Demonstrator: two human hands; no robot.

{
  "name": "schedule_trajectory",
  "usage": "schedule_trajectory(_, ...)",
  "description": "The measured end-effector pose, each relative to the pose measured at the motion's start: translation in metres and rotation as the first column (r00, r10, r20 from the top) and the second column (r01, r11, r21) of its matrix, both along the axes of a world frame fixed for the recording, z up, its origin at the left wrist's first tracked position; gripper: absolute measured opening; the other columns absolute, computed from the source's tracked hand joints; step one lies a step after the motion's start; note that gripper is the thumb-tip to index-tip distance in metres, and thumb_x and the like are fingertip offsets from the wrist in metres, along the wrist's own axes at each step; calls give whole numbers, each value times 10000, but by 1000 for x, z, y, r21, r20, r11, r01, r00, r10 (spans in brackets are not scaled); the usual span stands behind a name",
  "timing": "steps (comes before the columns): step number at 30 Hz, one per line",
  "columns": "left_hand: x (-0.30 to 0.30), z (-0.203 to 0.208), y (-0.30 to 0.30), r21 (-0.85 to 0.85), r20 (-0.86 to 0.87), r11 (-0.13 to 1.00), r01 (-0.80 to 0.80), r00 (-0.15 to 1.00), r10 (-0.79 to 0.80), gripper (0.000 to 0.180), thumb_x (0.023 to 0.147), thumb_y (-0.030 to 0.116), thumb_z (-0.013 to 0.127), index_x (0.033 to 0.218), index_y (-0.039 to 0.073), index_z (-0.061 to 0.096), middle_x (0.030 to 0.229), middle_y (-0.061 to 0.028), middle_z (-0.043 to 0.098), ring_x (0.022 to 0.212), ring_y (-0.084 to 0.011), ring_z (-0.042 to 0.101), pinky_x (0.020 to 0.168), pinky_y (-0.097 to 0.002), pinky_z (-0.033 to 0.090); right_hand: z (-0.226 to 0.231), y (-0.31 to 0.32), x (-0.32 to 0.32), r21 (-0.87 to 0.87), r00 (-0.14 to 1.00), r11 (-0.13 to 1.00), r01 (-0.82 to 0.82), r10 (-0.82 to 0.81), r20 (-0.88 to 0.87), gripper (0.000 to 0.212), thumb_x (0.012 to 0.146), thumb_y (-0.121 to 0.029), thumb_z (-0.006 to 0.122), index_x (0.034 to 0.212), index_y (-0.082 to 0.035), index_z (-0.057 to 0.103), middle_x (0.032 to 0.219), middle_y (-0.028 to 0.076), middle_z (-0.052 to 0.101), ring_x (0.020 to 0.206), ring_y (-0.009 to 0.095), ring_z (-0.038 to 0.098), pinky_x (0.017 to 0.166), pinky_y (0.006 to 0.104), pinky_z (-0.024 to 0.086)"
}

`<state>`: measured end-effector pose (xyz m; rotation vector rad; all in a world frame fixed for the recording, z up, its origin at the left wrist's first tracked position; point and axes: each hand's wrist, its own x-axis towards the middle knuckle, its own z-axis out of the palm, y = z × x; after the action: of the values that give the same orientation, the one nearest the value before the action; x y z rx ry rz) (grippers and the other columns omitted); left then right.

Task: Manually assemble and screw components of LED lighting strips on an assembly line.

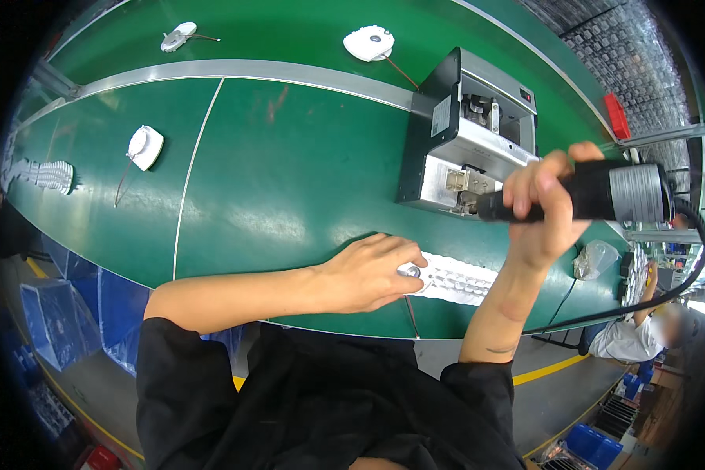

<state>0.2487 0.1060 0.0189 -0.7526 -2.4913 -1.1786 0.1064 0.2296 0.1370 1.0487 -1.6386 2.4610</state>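
My right hand [544, 192] is wrapped round a black electric screwdriver [591, 192] with silver tape near its cable end. The screwdriver's tip is at the front of a grey and black screw feeder [478, 133], by a small metal block. Whether the tip touches the block I cannot tell. My left hand [372, 274] is closed over a small white plastic part [413, 271] with a round grey centre, and my fingers hide much of it. A thin dark lead hangs from that part toward the table's near edge. Right beside it lies a ridged white strip [462, 280].
Similar white parts with leads lie at the left [144, 147] and on the far strip [370, 43]. A ridged white row [43, 176] sits at the far left. A clear plastic bag [595, 260] and the screwdriver's black cable [666, 294] are at the right.
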Motion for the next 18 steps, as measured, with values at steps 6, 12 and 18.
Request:
schedule_trajectory(6, 0, 1, 0, -23, -7, 1000, -9, 1000, 9, 205, 718, 123, 710, 913, 125, 648, 1066, -47, 549, 1058, -285, 558, 837, -386, 488, -16, 33, 58, -43, 993, 994, -102, 105, 59, 449, 758, -9, 626, 1125, -85, 378, 601, 41, 465, 393, 127, 417, 402, 292, 394)
schedule_trajectory(12, 0, 0, 1, -27, -19, 999, -25, 1000, 25, 162, 727, 146, 705, 882, 122, 663, 1073, -46, 554, 1056, -276, 558, 844, -385, 486, -23, 36, 80, -38, 984, 994, -106, 110, 143, 425, 754, 10, 637, 1069, -96, 373, 594, 51, 466, 417, 146, 433, 433, 307, 414)
schedule_trajectory(18, 0, 1, 3, -9, -26, 999, -38, 999, 38, 152, 711, 152, 715, 853, 117, 671, 1069, -47, 554, 1048, -268, 560, 837, -382, 488, -33, 40, 84, 27, 985, 992, -125, 121, 120, 416, 763, 50, 610, 1067, -89, 363, 619, 61, 476, 471, 155, 452, 483, 331, 440)
